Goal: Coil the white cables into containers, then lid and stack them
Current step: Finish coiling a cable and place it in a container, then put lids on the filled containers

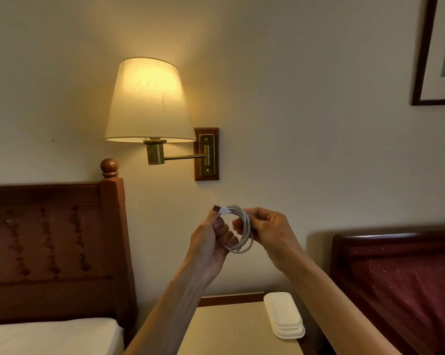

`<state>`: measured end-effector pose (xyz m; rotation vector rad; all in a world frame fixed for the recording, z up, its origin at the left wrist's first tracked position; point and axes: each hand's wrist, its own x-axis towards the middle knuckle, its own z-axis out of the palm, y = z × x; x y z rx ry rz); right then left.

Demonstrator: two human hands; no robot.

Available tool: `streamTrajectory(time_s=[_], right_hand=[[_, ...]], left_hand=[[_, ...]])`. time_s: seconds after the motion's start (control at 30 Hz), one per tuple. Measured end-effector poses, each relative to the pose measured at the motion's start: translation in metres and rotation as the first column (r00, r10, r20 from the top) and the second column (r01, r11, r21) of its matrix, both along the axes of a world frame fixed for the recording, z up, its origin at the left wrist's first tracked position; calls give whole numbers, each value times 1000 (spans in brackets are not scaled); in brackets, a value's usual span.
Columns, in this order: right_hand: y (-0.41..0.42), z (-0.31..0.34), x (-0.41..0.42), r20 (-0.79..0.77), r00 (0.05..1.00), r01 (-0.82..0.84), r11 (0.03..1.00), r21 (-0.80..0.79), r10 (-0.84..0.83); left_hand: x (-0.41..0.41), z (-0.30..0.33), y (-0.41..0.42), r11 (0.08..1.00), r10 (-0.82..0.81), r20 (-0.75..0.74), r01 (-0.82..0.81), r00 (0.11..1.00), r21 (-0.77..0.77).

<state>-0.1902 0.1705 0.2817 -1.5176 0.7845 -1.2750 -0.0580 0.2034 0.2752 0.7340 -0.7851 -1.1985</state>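
Observation:
A white cable (244,228) is wound into a small round coil and held up in the air in front of the wall. My left hand (212,239) grips the coil's left side, with the metal plug end sticking out above the thumb. My right hand (264,228) pinches the coil's right side from the other side. Below, on the bedside table (224,329), lies a stack of white lidded containers (284,315) near its right edge.
A lit wall lamp (149,103) on a brass arm hangs above the hands. A wooden headboard (52,242) and white mattress (50,335) stand at left. A dark red upholstered bed end (400,278) stands at right. A framed picture (438,52) hangs top right.

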Motion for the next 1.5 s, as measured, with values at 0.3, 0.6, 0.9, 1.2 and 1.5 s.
streamTrajectory(time_s=[0.3, 0.6, 0.9, 1.2, 1.5], right_hand=[[2, -9, 12, 233, 958, -201, 972, 122, 169], [-4, -16, 14, 206, 960, -213, 972, 95, 191], [-7, -30, 15, 180, 938, -329, 924, 196, 296], [13, -150, 32, 23, 959, -272, 887, 373, 284], [93, -354, 93, -763, 635, -383, 808, -448, -122]], left_hand=[[13, -10, -4, 989, 145, 306, -132, 941, -63], [32, -26, -6, 652, 752, 524, -336, 400, -679], [50, -48, -5, 802, 574, 385, -400, 723, -444], [96, -179, 21, 945, 234, 545, -320, 805, 67], [120, -332, 94, 768, 171, 860, -611, 482, 189]])
